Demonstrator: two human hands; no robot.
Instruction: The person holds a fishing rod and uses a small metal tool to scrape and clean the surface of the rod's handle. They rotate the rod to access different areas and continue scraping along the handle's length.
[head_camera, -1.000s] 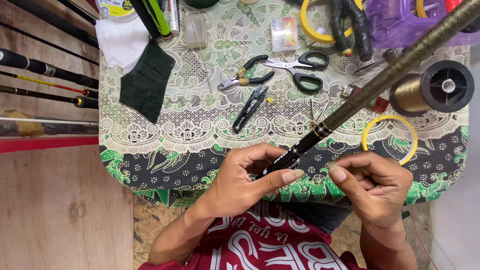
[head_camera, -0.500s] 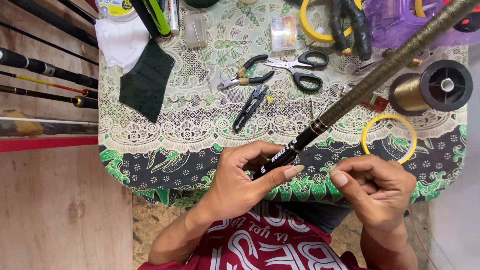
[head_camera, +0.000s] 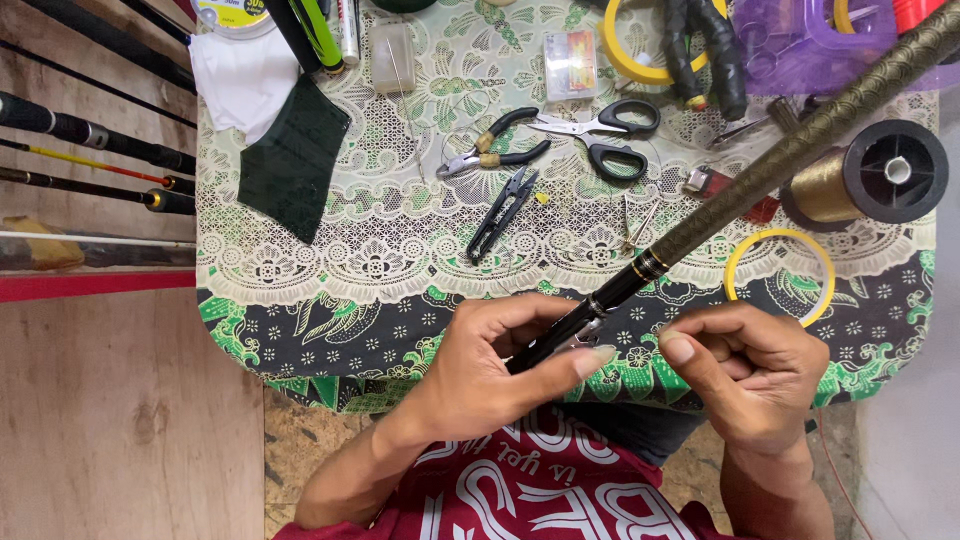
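Observation:
A long dark fishing rod (head_camera: 790, 160) runs from the top right corner down to my left hand (head_camera: 500, 365), which grips its black lower end between thumb and fingers. A thin gold band rings the rod just above that grip. My right hand (head_camera: 755, 365) sits close to the right of the rod's end, fingers curled and pinched together; whether it holds a fine thread cannot be told. Both hands hover over the near edge of a small table (head_camera: 300, 330) covered with a green patterned cloth and white lace.
On the table lie scissors (head_camera: 605, 130), small pliers (head_camera: 495, 155), black thread snips (head_camera: 503, 212), a spool of gold thread (head_camera: 865, 180), a yellow tape ring (head_camera: 780, 272), a dark green cloth (head_camera: 292, 170) and a small clear box (head_camera: 570, 62). Several other rods (head_camera: 100, 140) lie to the left.
The rod has shifted slightly in my left hand, and my right hand's fingers have closed a little tighter beside its end. Everything on the table stays put.

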